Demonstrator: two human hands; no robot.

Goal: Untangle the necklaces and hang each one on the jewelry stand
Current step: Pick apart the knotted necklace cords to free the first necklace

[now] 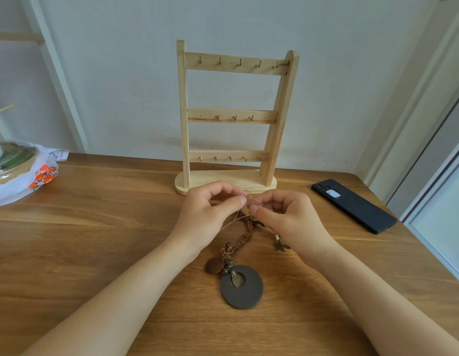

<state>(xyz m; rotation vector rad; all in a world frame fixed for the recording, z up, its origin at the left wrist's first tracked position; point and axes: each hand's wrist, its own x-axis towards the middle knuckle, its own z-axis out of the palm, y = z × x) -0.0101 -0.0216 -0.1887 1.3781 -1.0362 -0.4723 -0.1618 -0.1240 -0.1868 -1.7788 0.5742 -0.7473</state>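
While the tangle lies on the wooden table [99,227] between the person's forearms, both hands meet just above its far end, close in front of the jewelry stand [233,116]. The left hand [210,211] and the right hand [285,217] are each curled, thumb and forefinger pinching a fine pale strand [231,223] where it crosses the braided brown cord [245,233]. That cord runs toward the person and ends in a flat, dark, matte ring pendant [251,294], with a small star charm [281,246] under the right wrist. Neither hand is clearly nearer the knot. The stand is smooth pale wood with three rails of small brass hooks, all bare. To my eye nothing is freed yet, and hanging will mean lifting away from the person. A dark phone [354,205] lies off to the right.
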